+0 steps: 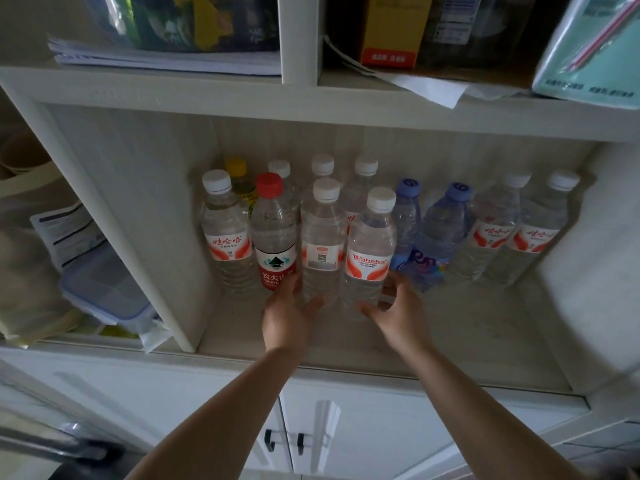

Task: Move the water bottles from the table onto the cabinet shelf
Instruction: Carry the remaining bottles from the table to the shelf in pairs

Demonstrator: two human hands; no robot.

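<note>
While both arms reach into the white cabinet shelf [450,344], the left hand [289,313] curls around the base of a white-capped bottle [320,244], thumb on the near side and fingers wrapped behind it. The right hand [394,311] holds the base of the Wahaha bottle [370,251] in the same way, fingers round its far side and thumb in front. Both bottles stand upright on the shelf floor, touching each other, between the two hands.

Just left of the left hand stands a red-capped bottle [273,233], pressed against that hand's fingers, and beyond it another white-capped Wahaha bottle [227,230]. Behind the held pair sits a back row of bottles, one with a yellow cap [236,167]. To the right of the right hand lean two blue-capped bottles [436,237], then two more white-capped ones [512,233] further right.

Well left of the left hand, in the next compartment, lies a clear lidded container [104,289]. Above the hands, on the upper shelf, rest stacked papers [162,58] and a yellow box [394,29]. Below the forearms are cabinet doors with dark handles [270,439].
</note>
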